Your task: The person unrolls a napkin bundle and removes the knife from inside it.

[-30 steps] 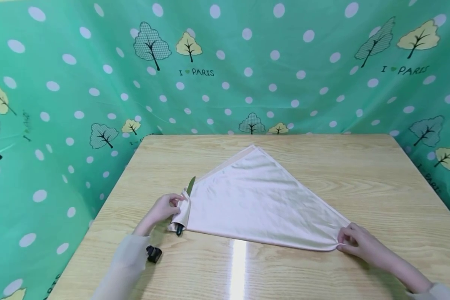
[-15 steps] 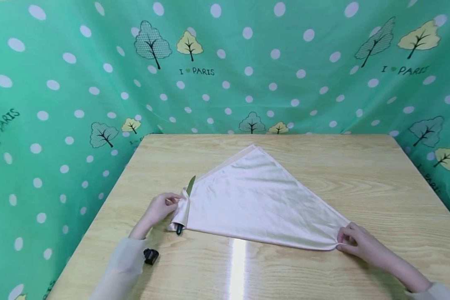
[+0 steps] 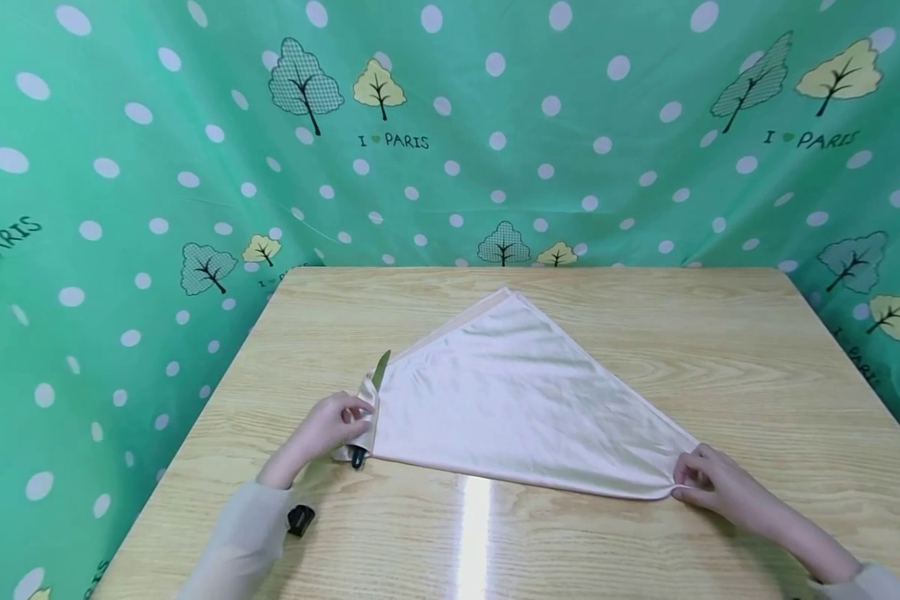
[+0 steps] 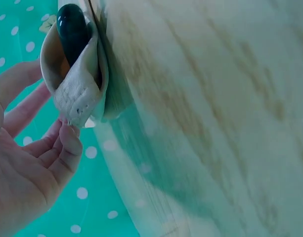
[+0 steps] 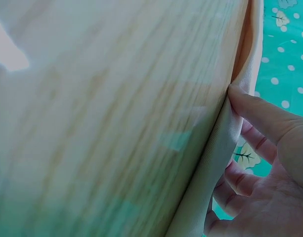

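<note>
A pale pink satin cloth (image 3: 510,400) lies folded in a triangle on the table, its far point away from me. Its left corner is rolled around a knife, whose green blade (image 3: 381,369) sticks out at the far end. The knife's dark handle (image 3: 357,457) shows at the near end, and its rounded tip fills the roll's opening in the left wrist view. My left hand (image 3: 330,427) grips the rolled cloth (image 4: 79,91) with thumb and fingers. At the right corner, my right hand (image 3: 723,487) pinches the cloth's edge (image 5: 235,116) between thumb and fingers.
A small black object (image 3: 300,520) lies beside my left sleeve; its kind is unclear. The wooden table (image 3: 607,550) carries a bright light reflection near its front. Green dotted curtain (image 3: 450,125) hangs behind and along both sides.
My left hand draws back slightly, then shifts right over the rolled cloth. The small black object slides a little toward the near left. My right hand stays put.
</note>
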Motion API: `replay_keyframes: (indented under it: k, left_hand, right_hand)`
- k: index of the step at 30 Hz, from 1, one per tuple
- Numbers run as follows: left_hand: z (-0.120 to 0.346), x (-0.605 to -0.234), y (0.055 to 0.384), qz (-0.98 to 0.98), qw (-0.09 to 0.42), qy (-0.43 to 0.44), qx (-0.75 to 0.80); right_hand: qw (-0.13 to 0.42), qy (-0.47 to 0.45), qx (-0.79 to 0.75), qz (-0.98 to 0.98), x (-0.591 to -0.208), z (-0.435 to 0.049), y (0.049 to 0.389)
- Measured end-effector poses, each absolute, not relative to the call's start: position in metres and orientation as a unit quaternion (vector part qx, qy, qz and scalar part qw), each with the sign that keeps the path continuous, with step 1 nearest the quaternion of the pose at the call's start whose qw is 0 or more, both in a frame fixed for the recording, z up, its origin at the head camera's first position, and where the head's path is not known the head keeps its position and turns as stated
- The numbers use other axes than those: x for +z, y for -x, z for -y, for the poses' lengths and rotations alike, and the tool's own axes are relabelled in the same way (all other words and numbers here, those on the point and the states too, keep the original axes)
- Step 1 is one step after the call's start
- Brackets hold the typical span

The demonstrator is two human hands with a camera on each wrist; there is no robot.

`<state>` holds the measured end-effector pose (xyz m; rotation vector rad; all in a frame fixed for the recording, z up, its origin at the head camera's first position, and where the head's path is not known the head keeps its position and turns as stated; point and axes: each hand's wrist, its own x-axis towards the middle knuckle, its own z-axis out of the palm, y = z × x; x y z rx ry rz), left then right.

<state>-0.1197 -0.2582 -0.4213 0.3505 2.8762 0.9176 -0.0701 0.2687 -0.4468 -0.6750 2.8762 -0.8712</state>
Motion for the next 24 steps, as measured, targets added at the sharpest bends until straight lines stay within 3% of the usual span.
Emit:
replay_keyframes:
  k: [15,24]
  left_hand:
    - [0.253,-0.4266,0.1218,-0.954,0.083,-0.108,0.268]
    - [0.2559,-0.429,0.1279,-0.95,0.069,-0.103,0.287]
  right_hand:
    - [0.024,0.221,-0.287,-0.932,-0.4468,-0.2689,0.0704]
    - [-0.003,0.236,-0.289,-0.928,-0.4472,-0.2701,0.0716]
